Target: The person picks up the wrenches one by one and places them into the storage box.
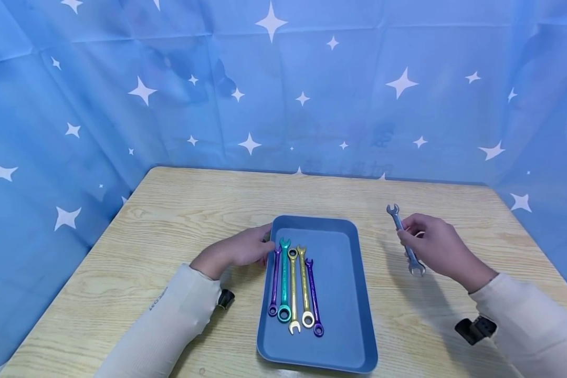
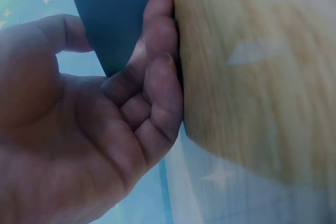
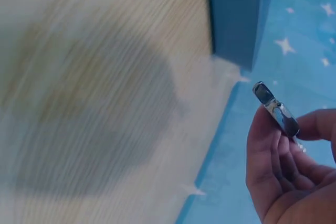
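Note:
A blue-grey tray (image 1: 342, 294) lies on the table. My left hand (image 1: 241, 249) holds its left side, the thumb over the rim and the other fingers curled at the outer wall, low by the tabletop in the left wrist view. Inside the tray, side by side, lie a purple wrench (image 1: 275, 283), a green wrench (image 1: 284, 278), two gold wrenches (image 1: 293, 286) and another purple wrench (image 1: 314, 289). Right of the tray, my right hand (image 1: 437, 251) pinches a silver double open-ended wrench (image 1: 395, 216) between thumb and fingers, above the table. Part of its shaft is hidden by the fingers.
The light wood-grain table (image 1: 208, 194) extends around the tray. Behind and beside it hangs a blue cloth (image 1: 321, 68) with white stars. Dark devices (image 1: 475, 329) are worn at both wrists, over pale sleeves.

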Tool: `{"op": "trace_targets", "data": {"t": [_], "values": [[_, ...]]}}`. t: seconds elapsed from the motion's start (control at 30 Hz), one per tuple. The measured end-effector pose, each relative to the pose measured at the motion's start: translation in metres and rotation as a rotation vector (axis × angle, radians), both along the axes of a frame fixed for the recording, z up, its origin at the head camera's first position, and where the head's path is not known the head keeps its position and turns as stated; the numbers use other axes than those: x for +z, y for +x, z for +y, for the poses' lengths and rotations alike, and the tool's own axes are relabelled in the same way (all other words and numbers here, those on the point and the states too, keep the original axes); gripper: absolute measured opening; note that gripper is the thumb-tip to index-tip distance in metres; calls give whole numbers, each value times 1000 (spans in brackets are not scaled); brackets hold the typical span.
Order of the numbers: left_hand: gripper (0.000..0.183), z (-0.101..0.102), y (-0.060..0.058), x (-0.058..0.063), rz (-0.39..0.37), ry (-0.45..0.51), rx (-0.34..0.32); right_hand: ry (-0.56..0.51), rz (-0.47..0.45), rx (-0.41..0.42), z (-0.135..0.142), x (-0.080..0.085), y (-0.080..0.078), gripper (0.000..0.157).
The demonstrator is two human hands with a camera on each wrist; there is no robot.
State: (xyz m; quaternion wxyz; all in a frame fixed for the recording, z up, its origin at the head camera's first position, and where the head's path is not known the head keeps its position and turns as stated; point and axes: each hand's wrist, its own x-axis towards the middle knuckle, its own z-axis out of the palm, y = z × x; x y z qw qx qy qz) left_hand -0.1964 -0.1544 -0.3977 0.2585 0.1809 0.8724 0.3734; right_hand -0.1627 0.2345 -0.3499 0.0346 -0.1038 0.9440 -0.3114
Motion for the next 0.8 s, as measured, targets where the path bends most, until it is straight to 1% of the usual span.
{"op": "trace_targets", "data": {"t": [0.27,0.4,0.6,0.8], "values": [[60,1,0,1,-6,6,6,-111,-73,0,-15,9,8,25],[59,2,1,1,-5,6,10,-162,-106,3,-21,10,13,26],[60,2,2,2,0,-4,17,-215,-121,13,-32,11,22,25],[59,1,2,2,-3,9,19,-281,-127,10,-45,12,28,22]]}}
